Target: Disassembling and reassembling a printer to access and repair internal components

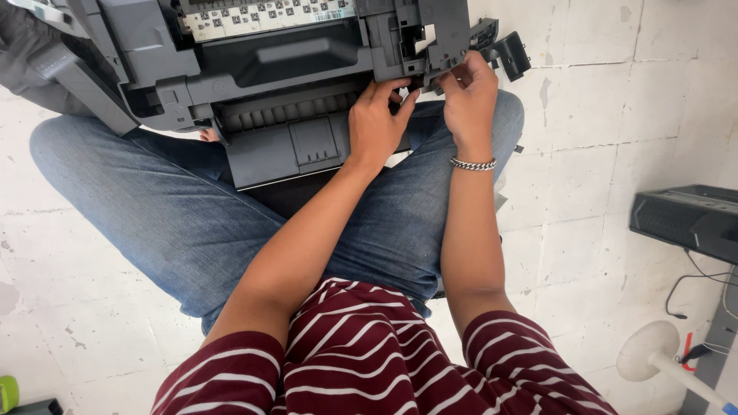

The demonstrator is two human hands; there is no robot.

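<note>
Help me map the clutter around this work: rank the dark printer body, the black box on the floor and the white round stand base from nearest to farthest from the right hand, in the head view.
From the right hand:
1. Dark printer body, touched by the fingers, up at the lap.
2. Black box, on the floor, right edge.
3. White round stand base, lower right corner.

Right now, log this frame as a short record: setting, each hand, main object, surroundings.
Setting: person sits cross-legged on a pale tiled floor, in blue jeans and a striped shirt.
Main object: dark grey opened printer resting on the lap.
Left hand: fingers on the printer's lower front edge.
Right hand: gripping a small plastic part at the printer's right corner; metal bracelet on the wrist.
Surroundings: black device, white fan base.
</note>
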